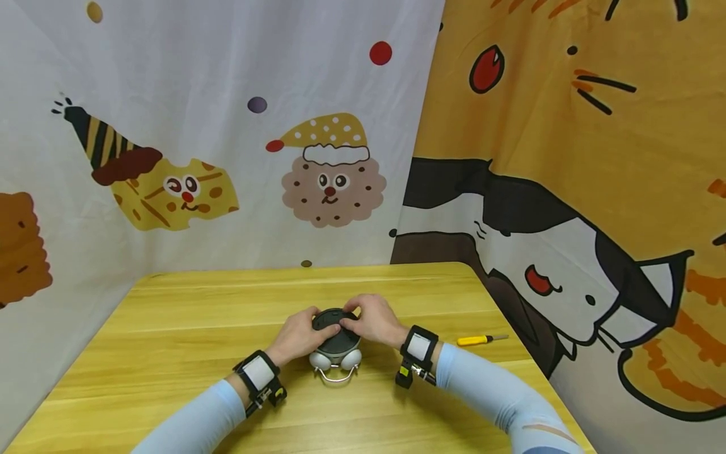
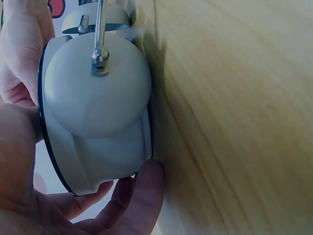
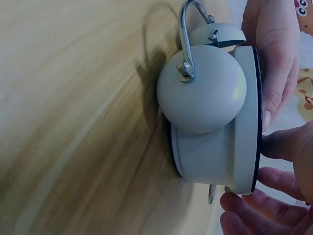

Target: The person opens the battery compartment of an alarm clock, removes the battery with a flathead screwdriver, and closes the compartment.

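A twin-bell alarm clock [image 1: 343, 343] lies flat on the wooden table, its dark round back facing up. Its two pale bells [image 1: 320, 360] and curved metal handle [image 1: 337, 379] point toward the person. My left hand [image 1: 297, 334] grips one side, fingers curled low round the body and thumb over the back. On the opposite side my right hand [image 1: 375, 320] holds the rim, its thumb also on the back. In the right wrist view a short metal leg [image 3: 212, 194] juts from the white casing [image 3: 208, 161]. The clock's underside is hidden.
A screwdriver [image 1: 473, 340] with a yellow handle lies to the right on the table [image 1: 187, 334], near its right edge. Printed cloth curtains [image 1: 198, 82] hang behind and beside the table. Each wrist wears a strapped device [image 1: 420, 347].
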Available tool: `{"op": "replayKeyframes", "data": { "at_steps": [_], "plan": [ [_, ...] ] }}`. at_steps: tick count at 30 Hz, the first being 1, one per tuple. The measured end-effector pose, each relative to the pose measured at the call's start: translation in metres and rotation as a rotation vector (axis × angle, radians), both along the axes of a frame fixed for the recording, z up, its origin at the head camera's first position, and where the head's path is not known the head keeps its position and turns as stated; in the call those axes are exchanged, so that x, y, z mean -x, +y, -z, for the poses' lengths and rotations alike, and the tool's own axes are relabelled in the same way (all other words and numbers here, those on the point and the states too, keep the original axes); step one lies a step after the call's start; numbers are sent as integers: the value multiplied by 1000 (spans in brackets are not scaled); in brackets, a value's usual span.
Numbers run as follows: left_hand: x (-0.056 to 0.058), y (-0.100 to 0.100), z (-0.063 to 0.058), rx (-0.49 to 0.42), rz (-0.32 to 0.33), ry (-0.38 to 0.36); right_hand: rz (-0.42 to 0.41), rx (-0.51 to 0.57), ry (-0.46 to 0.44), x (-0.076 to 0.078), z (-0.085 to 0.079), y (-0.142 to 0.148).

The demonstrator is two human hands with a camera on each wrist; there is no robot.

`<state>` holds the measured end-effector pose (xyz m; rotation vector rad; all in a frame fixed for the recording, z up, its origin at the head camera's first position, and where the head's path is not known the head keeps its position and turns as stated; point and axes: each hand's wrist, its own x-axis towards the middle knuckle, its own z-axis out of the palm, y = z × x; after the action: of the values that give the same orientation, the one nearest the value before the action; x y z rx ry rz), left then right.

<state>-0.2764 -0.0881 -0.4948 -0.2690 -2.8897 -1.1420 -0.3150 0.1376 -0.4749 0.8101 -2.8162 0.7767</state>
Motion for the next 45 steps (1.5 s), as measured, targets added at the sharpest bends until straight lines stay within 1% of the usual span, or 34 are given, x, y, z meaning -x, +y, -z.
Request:
{"op": "replayKeyframes", "data": {
  "at_steps": [7, 11, 19, 22, 29, 38, 45],
  "plan": [
    [-1, -1, 1, 0, 0, 1, -26, -78, 16, 2, -4, -5],
    [-1, -1, 2, -3, 2, -7, -55, -116, 37, 3, -7, -7],
    [-1, -1, 1, -10, 1, -3, -99, -171, 78, 7, -7, -9],
    [-1, -1, 1, -14, 0, -4, -109, -192, 72, 9, -8, -11],
    [1, -1, 2, -12, 4, -5, -120, -205, 20, 15, -10, -12],
    [2, 1, 0, -7, 7, -11, -159, -267, 30, 18, -13, -14],
    [1, 2, -3, -13, 4, -19, -182, -323, 8, 20, -18, -17]
  ]
}}
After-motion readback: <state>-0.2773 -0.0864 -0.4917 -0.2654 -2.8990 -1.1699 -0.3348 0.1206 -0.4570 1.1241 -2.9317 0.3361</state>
